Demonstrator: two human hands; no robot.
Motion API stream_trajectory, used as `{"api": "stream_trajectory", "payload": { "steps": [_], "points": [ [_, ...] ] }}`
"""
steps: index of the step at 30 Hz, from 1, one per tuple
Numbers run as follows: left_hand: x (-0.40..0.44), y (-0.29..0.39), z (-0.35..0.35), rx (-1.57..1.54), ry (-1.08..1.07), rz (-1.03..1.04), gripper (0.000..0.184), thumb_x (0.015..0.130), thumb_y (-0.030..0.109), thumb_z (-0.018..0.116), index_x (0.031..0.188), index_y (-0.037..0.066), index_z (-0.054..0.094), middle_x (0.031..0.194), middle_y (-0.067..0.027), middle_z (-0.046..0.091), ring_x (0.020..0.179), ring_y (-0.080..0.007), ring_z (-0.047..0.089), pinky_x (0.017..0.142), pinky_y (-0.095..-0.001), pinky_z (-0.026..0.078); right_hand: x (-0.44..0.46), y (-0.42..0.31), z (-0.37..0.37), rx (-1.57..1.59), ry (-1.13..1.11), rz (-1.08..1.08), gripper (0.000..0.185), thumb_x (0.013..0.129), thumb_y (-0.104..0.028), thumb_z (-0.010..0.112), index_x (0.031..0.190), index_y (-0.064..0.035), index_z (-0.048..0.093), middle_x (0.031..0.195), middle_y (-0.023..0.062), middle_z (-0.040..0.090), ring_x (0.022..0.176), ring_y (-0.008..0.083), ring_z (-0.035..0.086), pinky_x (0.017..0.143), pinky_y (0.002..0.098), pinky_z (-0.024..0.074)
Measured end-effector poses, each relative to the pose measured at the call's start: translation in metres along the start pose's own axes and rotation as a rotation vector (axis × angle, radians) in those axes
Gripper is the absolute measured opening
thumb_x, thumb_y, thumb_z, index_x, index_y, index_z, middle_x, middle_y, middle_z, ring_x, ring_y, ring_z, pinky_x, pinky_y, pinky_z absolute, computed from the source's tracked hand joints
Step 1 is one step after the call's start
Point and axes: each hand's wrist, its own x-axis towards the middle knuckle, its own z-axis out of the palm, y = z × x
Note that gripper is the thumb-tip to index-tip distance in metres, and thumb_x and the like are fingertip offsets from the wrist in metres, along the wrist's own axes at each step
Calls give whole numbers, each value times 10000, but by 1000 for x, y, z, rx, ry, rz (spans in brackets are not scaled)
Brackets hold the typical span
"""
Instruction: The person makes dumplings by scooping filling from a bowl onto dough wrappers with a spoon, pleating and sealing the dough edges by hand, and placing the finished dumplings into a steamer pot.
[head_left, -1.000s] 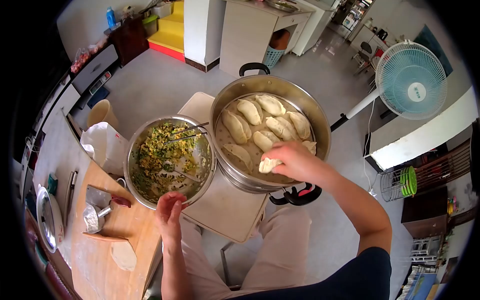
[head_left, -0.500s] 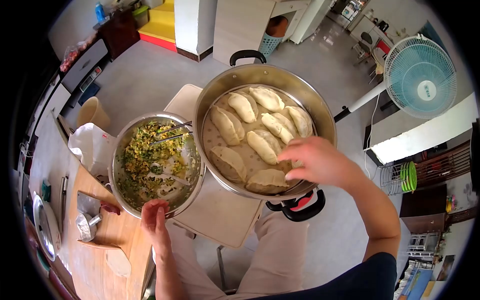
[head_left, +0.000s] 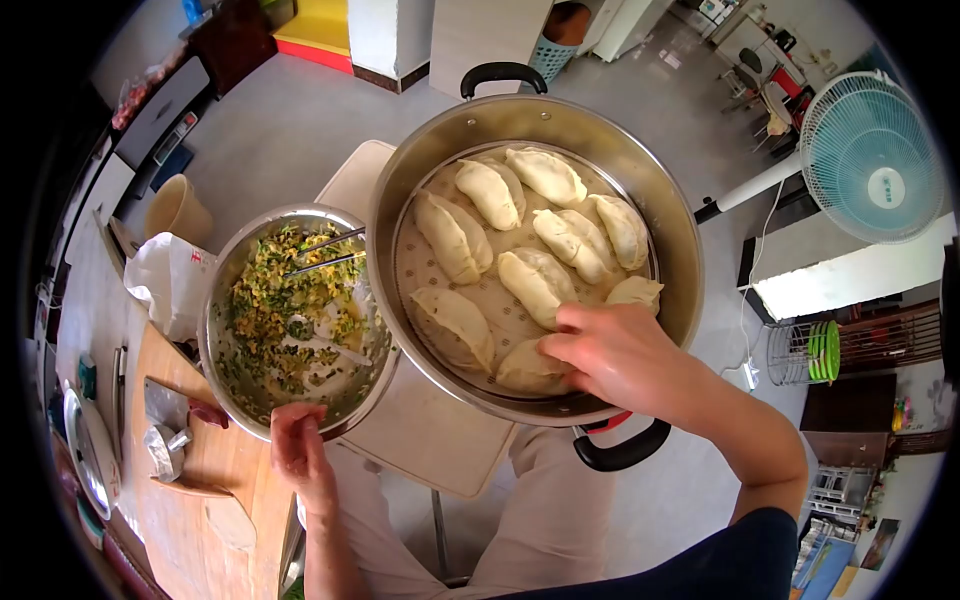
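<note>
A steel steamer pot point(head_left: 455, 125) with black handles holds several pleated dumplings point(head_left: 540, 285) on a perforated liner. My right hand point(head_left: 625, 355) reaches over the pot's near right side, its fingers closed at the right end of the front dumpling point(head_left: 528, 370); the fingertips are partly hidden. To the left is a steel mixing bowl point(head_left: 215, 335) of chopped green and yellow filling point(head_left: 290, 290), with metal chopsticks point(head_left: 325, 265) and a pale utensil point(head_left: 335, 348) in it. My left hand point(head_left: 302, 455) is curled at the bowl's near rim.
Bowl and pot rest over a beige stool top point(head_left: 425, 440). On the wooden table point(head_left: 235, 530) at left lie a dough wrapper point(head_left: 230, 522), a metal cleaver point(head_left: 165, 405) and a lid point(head_left: 90, 450). A white bag point(head_left: 170, 280) sits behind. A fan point(head_left: 870, 160) stands at right.
My right hand has come lower, from above the right-hand dumplings onto the front dumpling. A dumpling at the right edge is now uncovered. The left hand stays at the bowl rim; the view has shifted slightly.
</note>
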Motion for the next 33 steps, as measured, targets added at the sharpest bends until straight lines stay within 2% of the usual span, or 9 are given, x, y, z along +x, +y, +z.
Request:
{"api": "stream_trajectory", "payload": {
  "steps": [3,6,16,19,21,23,25,28,33],
  "points": [
    [1,3,1,26,-22,-24,182,938,-119,458,1019,-28,593,976,-76,604,881,-140,594,843,-251,485,4,-7,-14,17,149,-50,361,657,-137,817,984,-69,679,928,63,601,851,263,653,675,395,534],
    [1,1,-2,24,-18,-28,180,937,-121,460,1016,-28,592,962,-74,612,876,-136,595,838,-249,484,13,-6,1,23,156,-163,367,659,-187,833,953,-51,660,938,58,614,882,258,649,683,388,535],
    [0,-5,-12,-34,36,-59,173,936,-121,466,1015,-24,586,978,-75,608,887,-139,597,836,-253,489,23,-12,11,-237,-172,-101,223,765,-195,777,871,-36,662,872,83,612,805,276,664,669,394,533],
    [1,-8,-13,-48,15,-51,170,937,-118,469,1017,-24,586,976,-75,607,890,-141,598,838,-254,489,20,-7,8,-2,22,-140,185,800,-180,754,880,-30,681,889,83,632,779,282,661,658,383,530],
    [0,-8,-12,-47,-5,-50,168,936,-117,470,1015,-24,586,977,-75,607,892,-141,598,839,-254,488,18,-4,-14,245,335,-61,148,815,-184,720,854,-49,673,870,100,645,754,308,649,657,413,520],
    [-2,-10,-12,-29,-4,-50,166,935,-116,469,1013,-25,585,976,-75,606,882,-138,593,834,-251,486,17,17,-31,189,454,135,153,846,-184,717,858,-36,680,836,139,649,746,333,641,683,428,506],
    [-1,-12,-13,-23,2,-43,165,935,-114,468,1011,-26,585,974,-74,605,874,-135,588,829,-246,483,10,28,-36,17,359,288,154,839,-186,730,833,-39,682,824,155,654,777,341,652,696,436,506],
    [-2,-15,-15,-24,12,-37,161,933,-104,471,1002,-20,590,960,-69,608,856,-126,578,807,-235,474,7,27,-32,111,124,376,203,815,-200,757,879,-24,678,843,176,670,807,365,661,712,458,515],
    [-3,-15,-15,79,26,-17,141,927,-72,500,951,8,613,896,-40,624,774,-93,559,705,-209,449,21,27,1,12,142,296,472,769,-229,812,1120,31,635,907,216,683,847,388,668,742,442,528]
  ]
}}
